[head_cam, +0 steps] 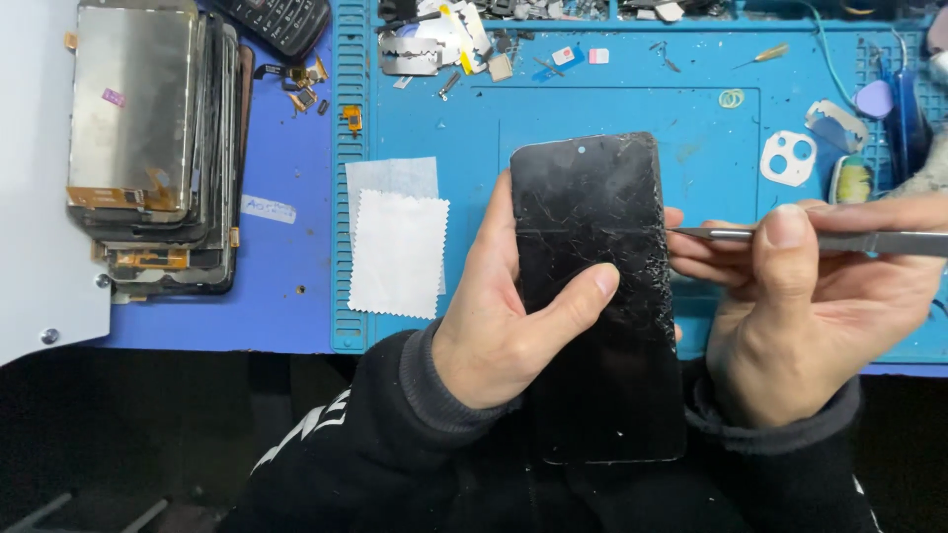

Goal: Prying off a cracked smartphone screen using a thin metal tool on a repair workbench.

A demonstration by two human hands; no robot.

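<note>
With the left hand (pixel 494 326) gripping the cracked black phone screen (pixel 597 286), the right hand (pixel 800 316), pinching a thin metal pry tool (pixel 810 238), should work its tip shallowly along the right edge.

Tool (pixel 839 240) handle cut off at right edge; left hand (pixel 499 326) hides phone (pixel 592 286) left side; far-edge parts too small to tell.
</note>
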